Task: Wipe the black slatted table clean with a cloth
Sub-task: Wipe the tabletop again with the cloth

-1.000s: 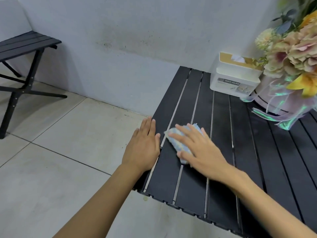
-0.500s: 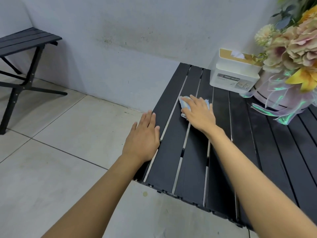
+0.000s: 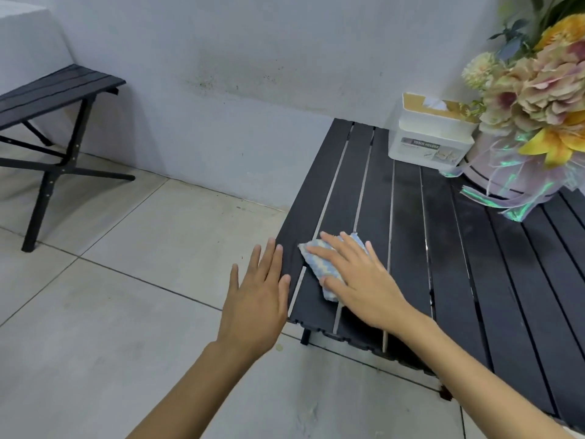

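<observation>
The cloth (image 3: pixel 318 267) lies flat on the near left slats of the black slatted table (image 3: pixel 459 248). It is under my right hand (image 3: pixel 361 280), whose straight, spread fingers press it down rather than pinch it. Half a second ago that hand was stretched toward the wall with the cloth. Now it is drawn back close to the near left corner, so I judge one out-and-back stroke along those slats is done. My left hand (image 3: pixel 253 299) is spread flat at the table's left edge, thumb over the outer slat. It sat further onto the edge before, and I cannot tell whether it touches now. Dull smears on the middle slats suggest most of the top to the right is yet to be wiped.

I count two hands, one cloth, and one white tissue holder (image 3: pixel 430 137) and one flower bouquet (image 3: pixel 538 106) at the far side, well apart from the cloth. A second black table (image 3: pixel 53 93) stands off by the wall.
</observation>
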Action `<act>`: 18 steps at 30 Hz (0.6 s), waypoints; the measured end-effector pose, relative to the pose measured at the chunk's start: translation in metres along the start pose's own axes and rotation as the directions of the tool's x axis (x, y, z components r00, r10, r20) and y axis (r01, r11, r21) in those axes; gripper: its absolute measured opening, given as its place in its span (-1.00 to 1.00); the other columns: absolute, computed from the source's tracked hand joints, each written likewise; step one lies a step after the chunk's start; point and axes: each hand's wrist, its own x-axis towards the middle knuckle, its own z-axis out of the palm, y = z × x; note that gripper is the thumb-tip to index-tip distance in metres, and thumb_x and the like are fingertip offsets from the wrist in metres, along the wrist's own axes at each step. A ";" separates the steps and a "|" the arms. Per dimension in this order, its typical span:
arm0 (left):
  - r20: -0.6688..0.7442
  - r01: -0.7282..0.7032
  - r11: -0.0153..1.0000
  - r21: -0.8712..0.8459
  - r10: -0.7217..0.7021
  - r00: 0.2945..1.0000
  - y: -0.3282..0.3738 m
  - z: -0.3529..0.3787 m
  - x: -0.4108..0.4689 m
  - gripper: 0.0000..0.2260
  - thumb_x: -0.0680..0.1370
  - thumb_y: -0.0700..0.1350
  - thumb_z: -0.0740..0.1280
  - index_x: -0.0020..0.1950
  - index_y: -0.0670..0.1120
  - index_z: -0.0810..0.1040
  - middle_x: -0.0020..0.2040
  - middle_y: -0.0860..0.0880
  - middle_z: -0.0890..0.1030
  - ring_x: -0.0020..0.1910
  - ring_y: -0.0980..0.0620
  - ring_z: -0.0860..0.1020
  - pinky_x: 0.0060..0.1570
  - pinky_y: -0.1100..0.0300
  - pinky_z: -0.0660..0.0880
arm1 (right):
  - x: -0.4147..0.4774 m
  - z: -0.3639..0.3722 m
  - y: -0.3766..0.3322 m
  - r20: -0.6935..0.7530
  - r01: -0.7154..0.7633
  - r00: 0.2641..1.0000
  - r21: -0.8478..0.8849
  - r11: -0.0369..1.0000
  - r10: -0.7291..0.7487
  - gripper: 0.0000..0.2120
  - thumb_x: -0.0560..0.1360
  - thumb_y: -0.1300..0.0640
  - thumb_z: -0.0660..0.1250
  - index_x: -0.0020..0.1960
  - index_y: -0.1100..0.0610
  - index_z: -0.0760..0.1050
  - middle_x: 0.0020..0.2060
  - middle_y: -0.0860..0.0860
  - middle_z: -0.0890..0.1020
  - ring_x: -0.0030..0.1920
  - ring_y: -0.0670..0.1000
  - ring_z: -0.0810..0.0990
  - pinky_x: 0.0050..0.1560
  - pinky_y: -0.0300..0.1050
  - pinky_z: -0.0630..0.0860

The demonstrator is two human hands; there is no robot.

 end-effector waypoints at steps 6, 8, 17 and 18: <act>-0.001 0.007 0.999 0.049 -0.006 1.000 0.001 -0.001 0.008 -0.43 0.51 0.03 -0.38 0.52 -0.05 -0.20 0.53 0.04 -0.22 0.50 0.03 -0.23 0.44 0.03 -0.22 | 0.105 0.001 0.022 -0.125 -0.253 0.961 -0.048 0.966 0.246 -0.56 0.61 0.00 0.00 0.48 -0.15 0.11 0.52 -0.02 0.10 0.52 0.10 -0.04 0.46 0.21 -0.14; 0.035 0.013 1.000 0.021 -0.014 0.999 0.000 -0.005 0.011 -0.48 0.55 0.01 -0.31 0.52 -0.05 -0.22 0.53 0.05 -0.23 0.50 0.04 -0.25 0.44 0.03 -0.23 | 0.112 0.003 0.017 -0.123 -0.274 0.956 -0.054 0.960 0.266 -0.56 0.61 0.01 -0.02 0.48 -0.15 0.10 0.52 -0.01 0.10 0.52 0.11 -0.04 0.45 0.22 -0.15; 0.058 -0.007 0.999 0.052 0.004 0.998 -0.001 -0.003 0.016 -0.40 0.36 0.08 -0.53 0.40 -0.04 -0.41 0.51 0.00 -0.30 0.48 0.01 -0.30 0.43 0.03 -0.27 | 0.000 0.024 -0.041 -0.053 -0.031 0.998 0.045 0.998 0.033 -0.37 0.38 -0.23 -0.27 0.43 -0.26 0.12 0.50 -0.21 0.07 0.51 -0.10 -0.16 0.46 -0.02 -0.30; 0.050 -0.008 0.998 0.063 0.005 0.999 0.000 -0.003 0.016 -0.35 0.32 0.07 -0.55 0.41 -0.04 -0.41 0.52 0.00 -0.30 0.48 0.02 -0.30 0.43 0.04 -0.27 | 0.002 0.022 -0.040 -0.062 -0.018 0.998 0.034 0.999 0.020 -0.39 0.40 -0.23 -0.25 0.43 -0.26 0.13 0.49 -0.21 0.09 0.52 -0.10 -0.13 0.46 -0.03 -0.28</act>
